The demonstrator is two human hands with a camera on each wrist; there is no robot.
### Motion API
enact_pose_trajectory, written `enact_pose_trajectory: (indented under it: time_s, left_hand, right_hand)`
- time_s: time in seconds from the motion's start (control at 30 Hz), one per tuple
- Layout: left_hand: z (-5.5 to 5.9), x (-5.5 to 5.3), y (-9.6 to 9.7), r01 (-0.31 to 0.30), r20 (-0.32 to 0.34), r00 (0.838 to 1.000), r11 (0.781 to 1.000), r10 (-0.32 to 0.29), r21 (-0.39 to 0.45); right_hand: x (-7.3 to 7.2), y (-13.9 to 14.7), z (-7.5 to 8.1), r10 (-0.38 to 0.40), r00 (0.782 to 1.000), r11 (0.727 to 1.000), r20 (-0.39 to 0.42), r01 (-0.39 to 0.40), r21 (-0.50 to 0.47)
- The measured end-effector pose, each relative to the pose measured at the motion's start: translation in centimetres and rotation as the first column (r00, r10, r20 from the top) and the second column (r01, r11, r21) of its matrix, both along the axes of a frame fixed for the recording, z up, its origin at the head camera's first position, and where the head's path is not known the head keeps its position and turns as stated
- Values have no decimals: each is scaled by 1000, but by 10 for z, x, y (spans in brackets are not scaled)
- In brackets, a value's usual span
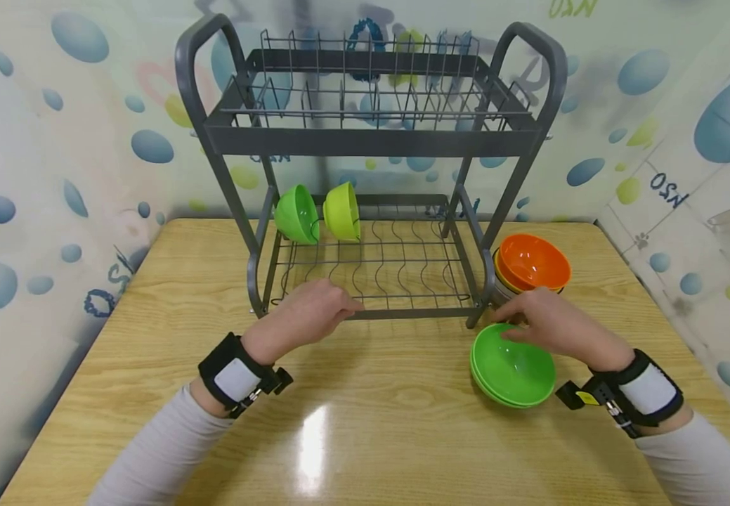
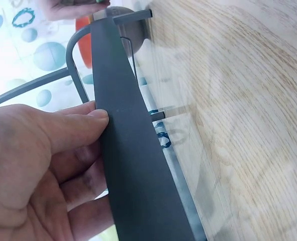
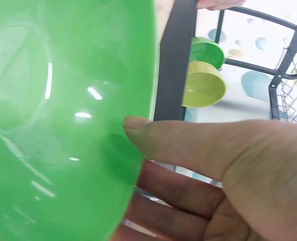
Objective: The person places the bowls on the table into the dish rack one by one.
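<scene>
My left hand (image 1: 310,310) holds the front rail of the dark grey dish rack (image 1: 371,143); in the left wrist view the thumb lies on the rail (image 2: 133,135) and the fingers go behind it. To the right, my right hand (image 1: 544,322) pinches the rim of a green bowl (image 1: 516,372), thumb inside and fingers outside. A second green bowl's edge shows just beneath it, nested. On the rack's lower tier, a green bowl (image 1: 295,214) and a yellow-green bowl (image 1: 341,212) stand on their sides at the left.
An orange bowl (image 1: 534,261) tops a stack beside the rack's right leg, just behind my right hand. The rack's upper tier (image 1: 371,112) overhangs the lower one. A patterned wall (image 1: 105,176) stands behind the wooden table (image 1: 390,436) and along its sides.
</scene>
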State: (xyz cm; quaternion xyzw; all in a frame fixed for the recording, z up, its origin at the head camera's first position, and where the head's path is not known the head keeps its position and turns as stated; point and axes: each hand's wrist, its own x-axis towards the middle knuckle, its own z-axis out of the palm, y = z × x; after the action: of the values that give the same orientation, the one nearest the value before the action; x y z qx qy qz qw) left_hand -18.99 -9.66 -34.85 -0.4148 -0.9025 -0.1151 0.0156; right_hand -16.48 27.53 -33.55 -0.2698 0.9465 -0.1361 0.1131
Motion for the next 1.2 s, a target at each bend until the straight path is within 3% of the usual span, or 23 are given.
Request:
enact_pose_trajectory:
  time_s: [0.5, 0.93, 1.2]
  left_hand:
    - [1, 1, 1, -11, -14, 1000, 1000, 11, -6]
    - [1, 2, 1, -19, -28, 999, 1000, 19, -6]
    - [1, 2, 2, -37, -8, 999, 999, 37, -24]
  right_hand:
    - [-1, 0, -12, -8, 999, 999, -38, 10, 41]
    - [-2, -3, -15, -6, 991, 1000, -135, 10, 26]
    - [-3, 0, -11, -13, 994, 1000, -105, 13, -1]
